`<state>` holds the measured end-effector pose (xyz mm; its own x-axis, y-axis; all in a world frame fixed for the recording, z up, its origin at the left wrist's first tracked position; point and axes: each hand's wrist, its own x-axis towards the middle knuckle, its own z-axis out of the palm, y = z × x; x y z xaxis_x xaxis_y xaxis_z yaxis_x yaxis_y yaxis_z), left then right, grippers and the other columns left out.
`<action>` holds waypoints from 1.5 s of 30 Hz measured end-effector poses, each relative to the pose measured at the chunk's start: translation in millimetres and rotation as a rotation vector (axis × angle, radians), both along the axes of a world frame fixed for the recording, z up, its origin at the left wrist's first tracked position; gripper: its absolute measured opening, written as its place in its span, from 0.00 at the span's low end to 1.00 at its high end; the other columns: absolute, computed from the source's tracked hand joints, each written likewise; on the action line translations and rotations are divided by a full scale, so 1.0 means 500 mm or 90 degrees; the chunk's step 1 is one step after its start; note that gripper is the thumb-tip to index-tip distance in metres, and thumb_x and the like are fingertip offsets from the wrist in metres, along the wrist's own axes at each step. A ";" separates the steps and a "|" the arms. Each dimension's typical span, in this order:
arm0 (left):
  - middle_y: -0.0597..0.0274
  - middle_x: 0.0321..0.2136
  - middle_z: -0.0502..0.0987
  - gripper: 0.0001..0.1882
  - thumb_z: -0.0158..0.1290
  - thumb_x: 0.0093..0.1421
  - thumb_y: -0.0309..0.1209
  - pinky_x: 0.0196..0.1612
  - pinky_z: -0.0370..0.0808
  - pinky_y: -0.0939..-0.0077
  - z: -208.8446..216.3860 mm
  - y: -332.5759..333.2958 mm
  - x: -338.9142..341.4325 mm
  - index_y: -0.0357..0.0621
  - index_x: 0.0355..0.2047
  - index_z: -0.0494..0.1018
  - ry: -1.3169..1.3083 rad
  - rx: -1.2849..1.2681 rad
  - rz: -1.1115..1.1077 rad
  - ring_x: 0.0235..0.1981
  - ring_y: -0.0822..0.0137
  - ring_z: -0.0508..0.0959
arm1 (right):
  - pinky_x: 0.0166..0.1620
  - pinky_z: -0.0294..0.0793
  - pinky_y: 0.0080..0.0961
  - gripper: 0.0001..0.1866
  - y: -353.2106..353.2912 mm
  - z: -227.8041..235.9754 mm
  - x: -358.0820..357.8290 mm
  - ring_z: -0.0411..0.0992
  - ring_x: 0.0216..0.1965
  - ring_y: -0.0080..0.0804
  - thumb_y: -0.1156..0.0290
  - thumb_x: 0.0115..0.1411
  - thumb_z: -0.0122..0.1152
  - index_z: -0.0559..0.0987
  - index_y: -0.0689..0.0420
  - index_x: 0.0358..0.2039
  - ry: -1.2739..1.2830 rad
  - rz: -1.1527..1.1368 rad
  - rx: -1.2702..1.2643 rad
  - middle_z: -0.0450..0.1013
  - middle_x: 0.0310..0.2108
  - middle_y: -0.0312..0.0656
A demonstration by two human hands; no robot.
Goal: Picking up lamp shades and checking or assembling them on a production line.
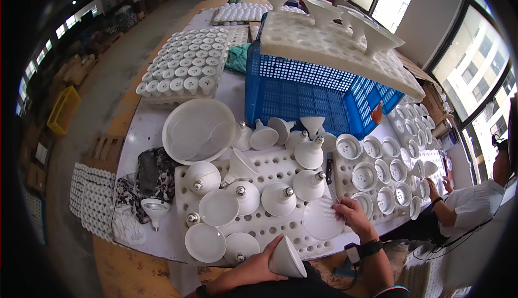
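My left hand (258, 268) is closed around a white cone-shaped lamp housing (287, 257), tilted with its wide rim to the right, close to my body. My right hand (354, 218) pinches the edge of a round, finely ribbed lens disc (322, 219). A thin light strip shows above those fingers; I cannot make out what it is. Both hands are at the near edge of a white foam tray (253, 171) with holes. Several white lamps with screw bases, such as one lamp (279, 199), stand on it, alongside smooth round covers (218, 208).
A blue crate (302, 98) lies on its side behind, with a foam board (329, 39) bearing cones on top. Stacked discs fill a round tub (171, 130). Shallow white cups (365, 176) sit to the right, near another person (458, 211). A black-handled tool (328, 168) stands between trays.
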<state>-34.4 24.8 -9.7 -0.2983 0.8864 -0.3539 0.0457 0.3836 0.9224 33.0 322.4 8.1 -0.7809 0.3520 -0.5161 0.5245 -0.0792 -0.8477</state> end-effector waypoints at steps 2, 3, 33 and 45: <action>0.40 0.52 0.62 0.58 0.64 0.41 0.40 0.54 0.63 0.63 0.025 -0.030 -0.010 0.53 0.62 0.33 -0.017 0.005 0.004 0.52 0.48 0.66 | 0.20 0.56 0.10 0.09 -0.042 0.051 -0.096 0.60 0.18 0.12 0.67 0.57 0.52 0.73 0.58 0.26 0.047 0.030 -0.002 0.65 0.19 0.28; 0.42 0.53 0.61 0.59 0.65 0.40 0.40 0.54 0.62 0.63 0.039 -0.038 -0.016 0.52 0.62 0.33 -0.046 0.051 0.002 0.53 0.50 0.65 | 0.19 0.55 0.10 0.09 -0.054 0.067 -0.144 0.59 0.17 0.11 0.66 0.57 0.51 0.73 0.58 0.27 0.073 0.040 -0.004 0.64 0.18 0.28; 0.49 0.56 0.58 0.62 0.66 0.37 0.41 0.57 0.58 0.66 0.078 -0.123 -0.157 0.49 0.62 0.33 -0.170 0.052 0.191 0.56 0.56 0.61 | 0.13 0.59 0.22 0.12 -0.152 -0.107 -0.720 0.61 0.12 0.21 0.64 0.50 0.50 0.75 0.60 0.22 0.066 0.128 0.347 0.67 0.14 0.35; 0.57 0.41 0.70 0.43 0.68 0.34 0.29 0.42 0.69 0.73 -0.037 -0.007 -0.111 0.39 0.51 0.58 -0.103 0.113 0.098 0.41 0.66 0.70 | 0.32 0.69 0.25 0.10 -0.317 0.014 -0.546 0.72 0.27 0.29 0.71 0.50 0.55 0.78 0.63 0.30 0.384 0.387 0.071 0.74 0.24 0.44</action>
